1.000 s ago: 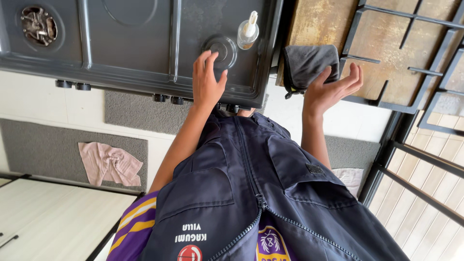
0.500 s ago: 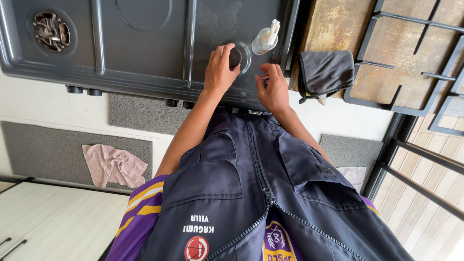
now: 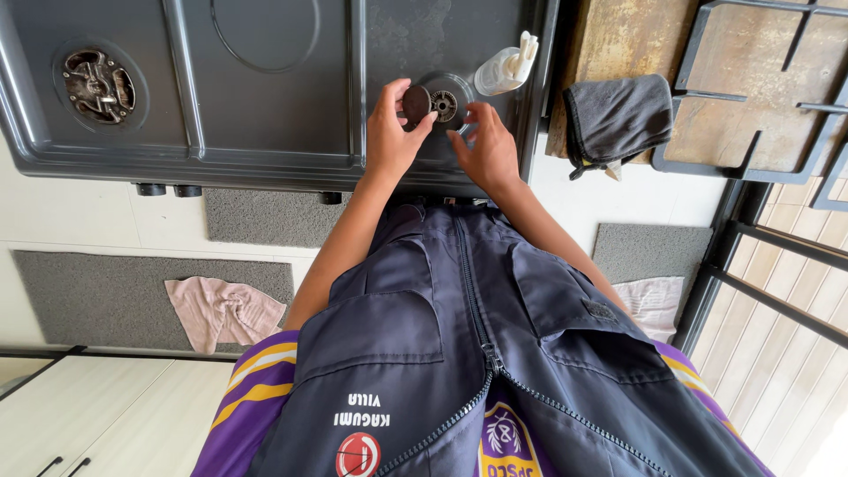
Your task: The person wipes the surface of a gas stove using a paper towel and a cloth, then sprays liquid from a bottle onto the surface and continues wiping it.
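Both hands are up on the dark grey metal stove top [image 3: 265, 79], close together near its right end. One hand, the left hand [image 3: 393, 132], has its fingers curled and pinches a small round dark burner cap [image 3: 416, 103] between thumb and fingertips. That cap is held up on its edge, just beside the small round metal burner head [image 3: 444, 105] that sits in a shallow ring in the stove. On the other side, the right hand [image 3: 484, 150] is half open with bent fingers, and its fingertips are at the rim of that ring; whether it has hold of anything cannot be told. Just past the burner lies a clear plastic spray bottle with a white nozzle [image 3: 505, 69], resting on its side. Far off on the left end of the stove is another burner hole with rusty brown metal parts [image 3: 97, 84]. To the right of the stove, a dark grey folded cloth [image 3: 617, 119] hangs over a worn wooden board [image 3: 618, 40], and black metal pan grates [image 3: 760, 97] lie next to it. Down on the floor, a pink rag [image 3: 221, 311] lies on a grey mat [image 3: 97, 296].
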